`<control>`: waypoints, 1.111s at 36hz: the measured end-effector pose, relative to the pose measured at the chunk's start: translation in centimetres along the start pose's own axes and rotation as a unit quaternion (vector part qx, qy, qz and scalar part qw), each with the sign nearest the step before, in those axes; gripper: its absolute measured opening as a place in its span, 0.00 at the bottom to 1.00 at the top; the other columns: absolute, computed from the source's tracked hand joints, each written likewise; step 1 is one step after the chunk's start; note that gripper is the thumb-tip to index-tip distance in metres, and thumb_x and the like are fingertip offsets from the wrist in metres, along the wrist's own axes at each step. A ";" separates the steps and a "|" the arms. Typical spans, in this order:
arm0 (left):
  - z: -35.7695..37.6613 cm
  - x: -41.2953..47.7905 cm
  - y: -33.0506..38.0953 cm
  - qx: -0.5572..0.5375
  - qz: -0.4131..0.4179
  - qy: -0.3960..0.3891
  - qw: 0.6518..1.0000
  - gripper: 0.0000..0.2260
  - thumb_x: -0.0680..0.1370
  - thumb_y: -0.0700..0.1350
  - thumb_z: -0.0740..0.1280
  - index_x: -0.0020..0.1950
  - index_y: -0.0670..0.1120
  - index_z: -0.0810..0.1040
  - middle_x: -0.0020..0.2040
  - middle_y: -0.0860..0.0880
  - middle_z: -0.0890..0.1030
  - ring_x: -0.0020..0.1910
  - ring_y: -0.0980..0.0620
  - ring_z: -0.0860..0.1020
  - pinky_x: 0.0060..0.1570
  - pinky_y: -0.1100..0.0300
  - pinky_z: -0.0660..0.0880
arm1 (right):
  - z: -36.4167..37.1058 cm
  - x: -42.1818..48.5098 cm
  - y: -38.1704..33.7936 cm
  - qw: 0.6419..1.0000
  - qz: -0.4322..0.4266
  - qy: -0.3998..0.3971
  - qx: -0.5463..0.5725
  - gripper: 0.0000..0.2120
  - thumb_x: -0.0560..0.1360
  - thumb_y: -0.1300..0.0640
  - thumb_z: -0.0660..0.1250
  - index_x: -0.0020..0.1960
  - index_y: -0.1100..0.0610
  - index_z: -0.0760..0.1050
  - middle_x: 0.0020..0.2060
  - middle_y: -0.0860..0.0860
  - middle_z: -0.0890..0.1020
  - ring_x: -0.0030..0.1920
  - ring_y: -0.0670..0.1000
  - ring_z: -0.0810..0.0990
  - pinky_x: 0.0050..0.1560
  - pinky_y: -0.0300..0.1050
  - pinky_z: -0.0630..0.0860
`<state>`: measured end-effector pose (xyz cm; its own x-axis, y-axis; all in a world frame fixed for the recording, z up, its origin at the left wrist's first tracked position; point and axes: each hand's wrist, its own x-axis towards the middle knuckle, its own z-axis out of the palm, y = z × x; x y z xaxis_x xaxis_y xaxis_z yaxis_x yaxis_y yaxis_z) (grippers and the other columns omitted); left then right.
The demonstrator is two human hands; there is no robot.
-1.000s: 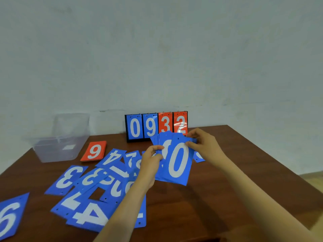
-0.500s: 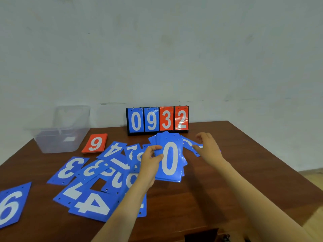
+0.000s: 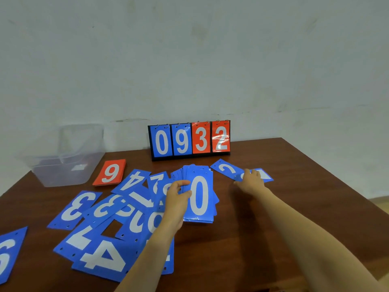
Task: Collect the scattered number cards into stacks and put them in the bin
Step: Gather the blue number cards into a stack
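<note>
The left hand (image 3: 177, 199) grips a stack of blue cards (image 3: 200, 216) by its left edge, thumb on the front and fingers curled behind. A white 0 faces up on the top card. The stack is held tilted over the middle of the brown table (image 3: 284, 207), its cards slightly fanned at the top.

The right hand (image 3: 250, 182) lies palm down on two blue cards at the right: one with a curved digit (image 3: 226, 169) and one mostly hidden under the fingers (image 3: 266, 175). The fingers bend onto them, but I cannot tell whether they pinch a card or only press on it.

To the left, a loose spread of blue cards (image 3: 101, 256) overlaps on the table, showing 3s, 4s, a 7 and others; the left forearm crosses over its near right part. One more blue card (image 3: 8, 253) is cut off by the left edge.

The clear plastic bin (image 3: 69, 175) stands at the far left corner. A small pile topped by a red 9 card (image 3: 110, 172) lies just beside it, between the bin and the blue spread. A flip scoreboard (image 3: 189, 140) reading 0932 stands upright against the wall (image 3: 189, 60), behind the held stack.
</note>
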<state>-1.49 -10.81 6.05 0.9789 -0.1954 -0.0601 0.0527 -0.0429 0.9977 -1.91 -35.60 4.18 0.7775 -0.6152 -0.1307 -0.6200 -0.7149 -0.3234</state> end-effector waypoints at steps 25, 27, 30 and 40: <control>1.0 0.9 -0.9 0.050 0.064 0.041 0.996 0.11 0.79 0.34 0.60 0.55 0.49 0.72 0.41 0.52 0.74 0.25 0.57 0.66 0.18 0.71 0.63 | -4.1 -7.5 1.1 0.968 -0.151 0.127 0.153 0.19 0.75 0.57 0.65 0.65 0.54 0.66 0.57 0.53 0.78 0.52 0.52 0.79 0.48 0.46 0.79; 0.8 0.6 -0.6 0.059 0.085 0.036 0.994 0.11 0.79 0.35 0.60 0.56 0.50 0.71 0.44 0.52 0.75 0.27 0.56 0.69 0.19 0.70 0.64 | -5.6 -8.9 0.7 0.942 -0.169 0.134 0.256 0.18 0.76 0.58 0.65 0.64 0.53 0.67 0.55 0.50 0.78 0.53 0.49 0.78 0.46 0.42 0.78; 0.5 0.0 0.3 0.060 0.100 0.017 0.993 0.11 0.79 0.35 0.60 0.56 0.50 0.72 0.44 0.52 0.76 0.27 0.56 0.70 0.19 0.70 0.64 | -7.6 -11.1 -0.4 0.910 -0.186 0.066 0.363 0.14 0.77 0.59 0.62 0.62 0.52 0.71 0.52 0.47 0.78 0.51 0.46 0.77 0.44 0.37 0.76; -0.3 -2.1 1.6 0.027 0.091 -0.088 0.992 0.08 0.76 0.40 0.68 0.53 0.48 0.75 0.52 0.55 0.75 0.49 0.57 0.77 0.43 0.64 0.76 | -6.5 -13.6 -2.8 0.887 -0.143 -0.166 0.407 0.12 0.78 0.59 0.61 0.60 0.57 0.75 0.51 0.52 0.81 0.48 0.48 0.81 0.40 0.38 0.79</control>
<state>-3.41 -10.16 7.78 0.9215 -0.3719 0.1124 -0.1376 -0.0418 0.9896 -11.47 -27.40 12.93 0.9628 -0.2182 -0.1593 -0.2158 -0.2662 -0.9394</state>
